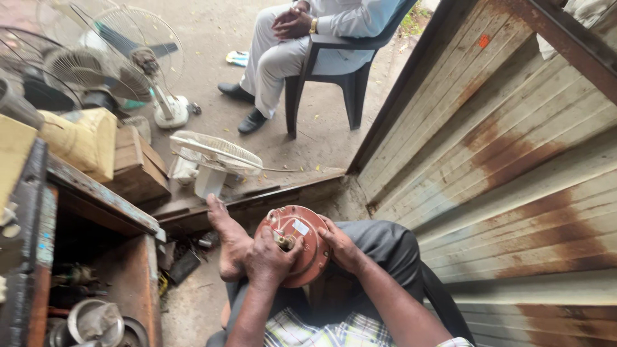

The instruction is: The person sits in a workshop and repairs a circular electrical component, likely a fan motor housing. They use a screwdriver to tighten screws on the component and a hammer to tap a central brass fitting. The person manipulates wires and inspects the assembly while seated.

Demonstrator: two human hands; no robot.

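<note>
Head cam: both hands, left hand (270,259) and right hand (340,247), grip a red fan motor (302,247) on the lap. Bare foot (226,241) sits just beside it; table fans (215,160) and a seated person (302,38) beyond.

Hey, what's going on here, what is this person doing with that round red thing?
A seated person holds a round red motor housing on the lap with both hands. The left hand covers its centre, by the small shaft, and the right hand grips its rim. One bare foot is drawn up beside it. Several fans stand on the ground ahead, and another person sits in a dark chair beyond them. A rusty metal wall is on the right.
</note>
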